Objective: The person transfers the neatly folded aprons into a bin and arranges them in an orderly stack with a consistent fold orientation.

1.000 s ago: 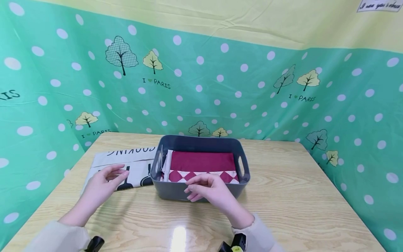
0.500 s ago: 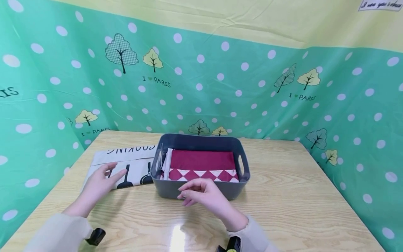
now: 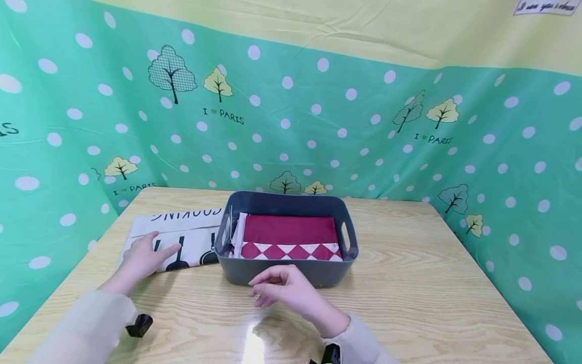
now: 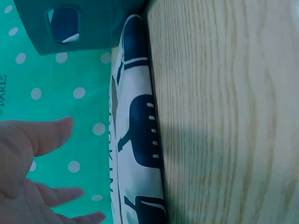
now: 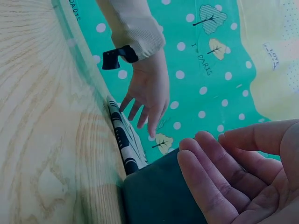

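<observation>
A folded white cloth (image 3: 195,238) with the word COOKING and black kitchen utensils printed on it lies on the table, left of a dark grey basket (image 3: 234,273). Over the cloth's left part hovers my left hand (image 3: 142,257), thumb and fingers spread and holding nothing. The left wrist view shows this hand (image 4: 23,172) apart from the cloth's printed edge (image 4: 142,121). My right hand (image 3: 288,289) hangs in front of the basket with loosely bent fingers and nothing in them. Inside the basket sits a folded maroon cloth (image 3: 291,228) with a red-and-white diamond band.
Paler folded fabric (image 3: 239,235) stands at the left inside the basket. The wooden table (image 3: 409,283) runs back to a green polka-dot curtain (image 3: 282,136). A dark wrist camera (image 3: 139,325) is strapped below my left sleeve.
My left hand has moved slightly left and spread its fingers over the printed cloth. My right hand has drifted left and back from the basket's front. The cloths and basket stay put.
</observation>
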Demonstrator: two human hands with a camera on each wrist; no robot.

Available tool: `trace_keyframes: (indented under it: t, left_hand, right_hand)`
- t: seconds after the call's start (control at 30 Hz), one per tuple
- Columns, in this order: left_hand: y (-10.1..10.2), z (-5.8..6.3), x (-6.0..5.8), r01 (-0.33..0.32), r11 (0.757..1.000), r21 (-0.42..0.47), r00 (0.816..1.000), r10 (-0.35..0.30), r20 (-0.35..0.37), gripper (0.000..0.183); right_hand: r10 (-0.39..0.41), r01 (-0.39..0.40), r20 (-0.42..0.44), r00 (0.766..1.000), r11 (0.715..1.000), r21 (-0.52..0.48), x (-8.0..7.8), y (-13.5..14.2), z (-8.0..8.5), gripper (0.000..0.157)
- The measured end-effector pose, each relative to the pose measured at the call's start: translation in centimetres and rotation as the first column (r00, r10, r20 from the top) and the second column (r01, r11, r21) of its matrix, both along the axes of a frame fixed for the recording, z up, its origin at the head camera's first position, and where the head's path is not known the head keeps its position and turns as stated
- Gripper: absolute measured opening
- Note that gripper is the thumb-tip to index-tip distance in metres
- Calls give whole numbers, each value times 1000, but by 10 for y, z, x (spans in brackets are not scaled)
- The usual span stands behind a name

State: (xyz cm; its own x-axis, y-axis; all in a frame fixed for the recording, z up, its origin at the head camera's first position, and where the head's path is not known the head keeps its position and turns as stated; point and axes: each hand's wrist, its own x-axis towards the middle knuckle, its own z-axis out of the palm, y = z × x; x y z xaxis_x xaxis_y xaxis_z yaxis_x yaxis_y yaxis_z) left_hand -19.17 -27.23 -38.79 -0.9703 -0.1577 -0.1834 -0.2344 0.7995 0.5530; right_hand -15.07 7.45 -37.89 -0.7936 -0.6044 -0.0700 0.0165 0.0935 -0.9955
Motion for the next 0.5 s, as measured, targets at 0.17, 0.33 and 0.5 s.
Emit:
trace_keyframes:
  t: [0.17,0.33,0.5]
  left_hand:
    - [0,-1,-9,-39,999,-15,997,40,67,102]
    - [-2,-6,-16,-66,997,-43,992,70,108,111]
    - [-8,-10,-14,10,990,-144,993,7,120,109]
  right_hand:
    - [21,-21,-8,1000,1000,-10,3,-2,-3,30]
    - [38,-39,-8,999,999,-22,4,-3,-5,32]
    - [59,-59,-9,998,998,-9,4,-3,-7,31]
